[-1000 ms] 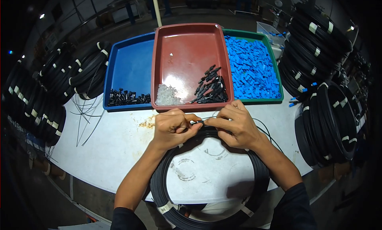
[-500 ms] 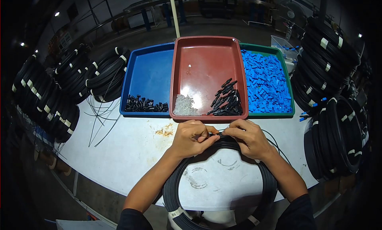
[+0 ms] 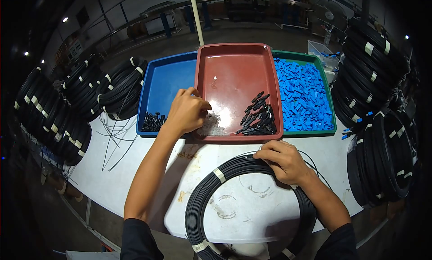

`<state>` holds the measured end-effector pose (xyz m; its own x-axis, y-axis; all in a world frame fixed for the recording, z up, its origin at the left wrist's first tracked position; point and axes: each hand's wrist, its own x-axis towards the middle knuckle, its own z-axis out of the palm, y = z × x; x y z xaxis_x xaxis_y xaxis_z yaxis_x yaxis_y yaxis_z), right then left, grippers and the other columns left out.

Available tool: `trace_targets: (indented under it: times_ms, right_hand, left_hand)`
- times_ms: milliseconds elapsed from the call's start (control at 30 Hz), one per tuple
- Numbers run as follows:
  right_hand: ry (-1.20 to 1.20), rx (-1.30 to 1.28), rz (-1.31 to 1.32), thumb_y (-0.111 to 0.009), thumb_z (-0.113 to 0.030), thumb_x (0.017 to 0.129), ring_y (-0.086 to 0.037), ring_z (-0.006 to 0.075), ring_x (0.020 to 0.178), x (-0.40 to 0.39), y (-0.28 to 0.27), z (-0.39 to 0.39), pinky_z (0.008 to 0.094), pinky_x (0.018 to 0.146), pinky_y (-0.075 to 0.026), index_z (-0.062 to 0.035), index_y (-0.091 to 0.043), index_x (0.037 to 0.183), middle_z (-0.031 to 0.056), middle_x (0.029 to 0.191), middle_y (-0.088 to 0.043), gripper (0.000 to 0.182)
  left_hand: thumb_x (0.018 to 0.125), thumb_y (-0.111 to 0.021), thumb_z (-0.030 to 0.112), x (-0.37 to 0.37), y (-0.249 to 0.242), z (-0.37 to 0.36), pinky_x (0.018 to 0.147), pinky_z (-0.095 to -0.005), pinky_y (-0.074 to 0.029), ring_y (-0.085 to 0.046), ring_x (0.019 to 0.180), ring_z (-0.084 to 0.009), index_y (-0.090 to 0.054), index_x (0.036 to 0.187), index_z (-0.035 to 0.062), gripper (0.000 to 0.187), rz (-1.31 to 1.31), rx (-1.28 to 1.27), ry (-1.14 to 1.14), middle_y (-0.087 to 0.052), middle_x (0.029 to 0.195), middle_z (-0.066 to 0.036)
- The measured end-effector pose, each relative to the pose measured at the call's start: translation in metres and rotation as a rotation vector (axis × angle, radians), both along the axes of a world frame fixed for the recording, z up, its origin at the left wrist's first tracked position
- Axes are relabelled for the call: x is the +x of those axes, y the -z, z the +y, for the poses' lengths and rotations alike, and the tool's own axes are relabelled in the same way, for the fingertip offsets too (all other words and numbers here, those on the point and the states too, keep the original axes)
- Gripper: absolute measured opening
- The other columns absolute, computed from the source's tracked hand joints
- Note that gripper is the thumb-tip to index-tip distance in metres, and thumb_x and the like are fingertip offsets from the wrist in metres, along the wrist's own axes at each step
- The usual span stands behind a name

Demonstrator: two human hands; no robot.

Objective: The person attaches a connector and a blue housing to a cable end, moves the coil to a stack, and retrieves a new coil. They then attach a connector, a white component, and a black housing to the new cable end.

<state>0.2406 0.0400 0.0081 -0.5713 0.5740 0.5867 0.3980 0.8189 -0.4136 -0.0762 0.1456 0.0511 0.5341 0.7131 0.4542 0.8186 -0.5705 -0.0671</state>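
My left hand (image 3: 188, 110) is over the left wall of the red tray (image 3: 234, 71), beside a pile of small clear pieces (image 3: 213, 126). Its fingers are curled; whatever they hold, if anything, is hidden. At the top of a black cable coil (image 3: 198, 206) bound with white tape, my right hand (image 3: 283, 160) pinches a thin cable end (image 3: 249, 156). Black connectors (image 3: 258, 118) fill the lower right corner of the red tray.
A blue tray (image 3: 168, 75) with black caps (image 3: 153, 121) stands left, a green tray (image 3: 330, 102) of blue pieces (image 3: 302, 93) right. Cable coils are stacked on the left (image 3: 49, 120) and right (image 3: 371, 75). Loose wires (image 3: 110, 138) lie at left.
My left hand has left the cable at the coil's top and moved up and left to the red tray. My right hand stays by the cable, slightly lower.
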Motion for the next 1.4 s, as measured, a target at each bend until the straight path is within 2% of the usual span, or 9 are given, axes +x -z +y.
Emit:
trace_targets:
  times_ms: [133, 233, 367, 567, 867, 1067, 1200, 1267, 1400]
  right_hand:
    - [-0.010, -0.004, -0.021, -0.066, 0.006, 0.073, -0.066, 0.0292, 0.085, 0.000, 0.001, 0.001, 0.0399, 0.076, -0.052, -0.0087, -0.073, 0.106, 0.0077, 0.097, -0.068, 0.037]
    - [-0.006, -0.012, -0.026, -0.068, 0.005, 0.074, -0.066, 0.0290, 0.083, 0.000, -0.002, 0.001, 0.0387, 0.075, -0.052, -0.0067, -0.074, 0.103, 0.0091, 0.094, -0.068, 0.032]
    - [-0.004, -0.025, -0.029, -0.069, 0.005, 0.075, -0.066, 0.0287, 0.079, -0.002, -0.006, 0.000, 0.0378, 0.072, -0.051, -0.0045, -0.075, 0.101, 0.0105, 0.091, -0.067, 0.028]
    - [0.008, -0.051, -0.044, -0.067, 0.006, 0.072, -0.067, 0.0290, 0.083, -0.002, -0.006, 0.000, 0.0389, 0.075, -0.054, -0.0078, -0.074, 0.104, 0.0089, 0.095, -0.067, 0.035]
    - [0.003, -0.060, -0.038, -0.067, 0.006, 0.074, -0.067, 0.0284, 0.082, -0.002, -0.004, 0.000, 0.0383, 0.075, -0.053, -0.0070, -0.074, 0.105, 0.0092, 0.093, -0.067, 0.034]
    - [-0.006, -0.058, 0.019, -0.066, 0.007, 0.078, -0.068, 0.0290, 0.085, -0.001, 0.000, 0.000, 0.0375, 0.075, -0.053, -0.0070, -0.073, 0.105, 0.0095, 0.095, -0.068, 0.031]
    - [-0.025, -0.061, 0.055, -0.065, 0.007, 0.078, -0.068, 0.0291, 0.088, -0.001, 0.000, -0.001, 0.0378, 0.077, -0.054, -0.0070, -0.072, 0.106, 0.0098, 0.097, -0.068, 0.032]
    - [-0.013, -0.074, 0.080, -0.065, 0.007, 0.078, -0.068, 0.0295, 0.089, 0.001, 0.001, -0.002, 0.0380, 0.079, -0.054, -0.0069, -0.072, 0.106, 0.0101, 0.098, -0.068, 0.032]
    - [0.021, 0.010, 0.141, -0.065, 0.006, 0.076, -0.068, 0.0309, 0.089, 0.000, -0.001, -0.001, 0.0398, 0.079, -0.054, -0.0068, -0.071, 0.106, 0.0107, 0.098, -0.068, 0.033]
  left_hand:
    - [0.067, -0.075, 0.014, 0.007, 0.008, 0.022, 0.092, -0.0363, -0.042, -0.059, 0.102, -0.0226, -0.083, 0.085, 0.0198, 0.021, 0.408, 0.003, -0.089, -0.073, 0.081, -0.001]
    - [0.065, -0.077, 0.011, 0.014, 0.006, 0.027, 0.090, -0.0348, -0.043, -0.062, 0.099, -0.0221, -0.078, 0.072, 0.0154, 0.009, 0.438, 0.001, -0.083, -0.074, 0.080, -0.004]
    - [0.064, -0.075, 0.012, 0.021, 0.007, 0.029, 0.092, -0.0351, -0.043, -0.060, 0.103, -0.0216, -0.080, 0.075, 0.0187, 0.014, 0.475, -0.031, -0.122, -0.073, 0.084, -0.001]
    - [0.065, -0.074, 0.010, 0.019, 0.011, 0.029, 0.090, -0.0349, -0.044, -0.061, 0.103, -0.0216, -0.077, 0.084, 0.0108, 0.019, 0.473, 0.005, -0.072, -0.074, 0.088, -0.003]
    - [0.072, -0.069, 0.002, 0.008, -0.009, -0.001, 0.083, -0.0414, -0.046, -0.062, 0.092, -0.0334, -0.071, 0.091, 0.0029, 0.019, 0.090, -0.158, -0.018, -0.071, 0.087, -0.012]
    - [0.082, -0.069, 0.003, 0.020, 0.003, -0.043, 0.073, -0.0365, -0.049, -0.062, 0.081, -0.0235, -0.076, 0.103, 0.0033, 0.021, -0.513, -0.219, 0.188, -0.073, 0.089, -0.013]
    - [0.092, -0.072, 0.009, 0.033, 0.022, -0.069, 0.073, -0.0283, -0.051, -0.065, 0.080, -0.0114, -0.074, 0.103, 0.0015, 0.014, -0.859, -0.500, 0.134, -0.076, 0.095, -0.009]
    - [0.094, -0.072, 0.011, 0.048, 0.034, -0.084, 0.075, -0.0267, -0.052, -0.066, 0.082, -0.0112, -0.071, 0.105, 0.0014, 0.015, -1.379, -0.758, 0.310, -0.076, 0.097, -0.011]
    - [0.091, -0.078, 0.016, 0.065, 0.055, -0.088, 0.080, -0.0248, -0.049, -0.062, 0.089, -0.0104, -0.068, 0.101, 0.0036, 0.019, -1.431, -0.764, 0.469, -0.070, 0.101, -0.006]
